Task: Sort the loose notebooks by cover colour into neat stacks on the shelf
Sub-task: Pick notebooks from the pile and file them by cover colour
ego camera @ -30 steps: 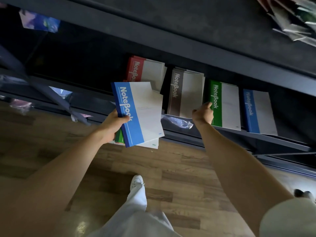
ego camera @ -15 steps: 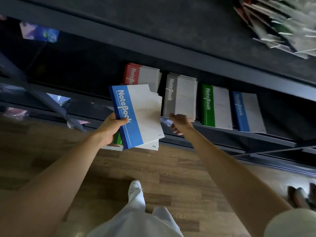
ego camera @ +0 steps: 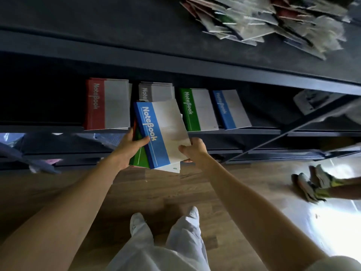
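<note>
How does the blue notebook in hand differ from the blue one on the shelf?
The held blue-and-grey notebook is gripped by left hand and right hand, topping a mixed bundle; the shelved blue-and-grey notebook lies untouched, rightmost on the dark shelf. Both read NoteBook.

**Four colour stacks on a dark shelf**

The dark shelf carries four notebook stacks in a row. The red stack is at the left, then the grey stack, green stack and blue stack, each apart from its neighbour. On the top board, a loose pile of notebooks lies jumbled at the right.
</note>
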`<action>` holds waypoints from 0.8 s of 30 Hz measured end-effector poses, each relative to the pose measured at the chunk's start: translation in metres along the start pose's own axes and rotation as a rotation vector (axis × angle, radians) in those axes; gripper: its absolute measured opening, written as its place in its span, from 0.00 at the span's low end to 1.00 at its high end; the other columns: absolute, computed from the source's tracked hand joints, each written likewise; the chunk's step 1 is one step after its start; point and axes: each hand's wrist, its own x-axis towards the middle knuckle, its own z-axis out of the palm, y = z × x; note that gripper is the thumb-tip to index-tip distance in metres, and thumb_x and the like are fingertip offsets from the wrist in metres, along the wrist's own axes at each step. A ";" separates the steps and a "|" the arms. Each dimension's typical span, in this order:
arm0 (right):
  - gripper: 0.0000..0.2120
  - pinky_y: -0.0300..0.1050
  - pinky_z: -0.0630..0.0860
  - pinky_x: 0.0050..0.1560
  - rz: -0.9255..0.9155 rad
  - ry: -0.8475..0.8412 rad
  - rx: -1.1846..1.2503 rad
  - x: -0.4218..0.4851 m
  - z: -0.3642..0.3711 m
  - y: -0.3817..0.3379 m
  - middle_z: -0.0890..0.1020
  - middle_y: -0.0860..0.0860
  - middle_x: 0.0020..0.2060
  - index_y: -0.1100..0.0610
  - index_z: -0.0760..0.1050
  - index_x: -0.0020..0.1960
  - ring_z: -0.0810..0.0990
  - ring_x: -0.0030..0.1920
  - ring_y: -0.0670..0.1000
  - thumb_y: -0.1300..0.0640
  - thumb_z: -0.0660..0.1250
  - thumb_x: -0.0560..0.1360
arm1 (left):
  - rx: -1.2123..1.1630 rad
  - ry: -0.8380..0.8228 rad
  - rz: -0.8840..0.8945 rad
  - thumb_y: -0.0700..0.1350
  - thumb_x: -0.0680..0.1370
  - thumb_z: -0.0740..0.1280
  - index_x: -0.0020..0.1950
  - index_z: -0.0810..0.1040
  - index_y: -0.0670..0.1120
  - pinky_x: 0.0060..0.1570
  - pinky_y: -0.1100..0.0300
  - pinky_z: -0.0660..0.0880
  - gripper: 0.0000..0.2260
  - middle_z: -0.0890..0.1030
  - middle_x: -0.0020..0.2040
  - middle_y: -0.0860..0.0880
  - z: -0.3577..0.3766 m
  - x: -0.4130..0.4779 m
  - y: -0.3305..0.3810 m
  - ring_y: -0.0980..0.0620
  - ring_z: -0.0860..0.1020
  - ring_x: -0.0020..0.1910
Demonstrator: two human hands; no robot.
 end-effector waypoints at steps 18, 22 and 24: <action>0.18 0.47 0.73 0.39 -0.056 0.174 -0.212 0.067 -0.169 0.095 0.79 0.61 0.53 0.64 0.68 0.61 0.78 0.45 0.59 0.53 0.61 0.78 | 0.043 -0.020 -0.027 0.32 0.74 0.68 0.66 0.67 0.49 0.43 0.55 0.74 0.24 0.78 0.50 0.50 0.188 0.026 0.006 0.50 0.78 0.46; 0.16 0.50 0.77 0.46 -0.039 0.202 -0.178 0.104 -0.209 0.099 0.77 0.61 0.55 0.64 0.66 0.62 0.79 0.51 0.63 0.55 0.60 0.79 | -0.004 0.045 0.002 0.31 0.73 0.68 0.70 0.65 0.47 0.49 0.53 0.73 0.28 0.77 0.57 0.46 0.227 0.041 0.007 0.47 0.76 0.53; 0.14 0.57 0.78 0.51 -0.018 0.212 -0.155 0.124 -0.222 0.097 0.76 0.63 0.56 0.64 0.65 0.61 0.79 0.52 0.64 0.57 0.60 0.79 | -0.020 0.106 0.014 0.30 0.72 0.68 0.70 0.65 0.46 0.51 0.52 0.72 0.29 0.76 0.58 0.46 0.240 0.047 0.006 0.47 0.75 0.54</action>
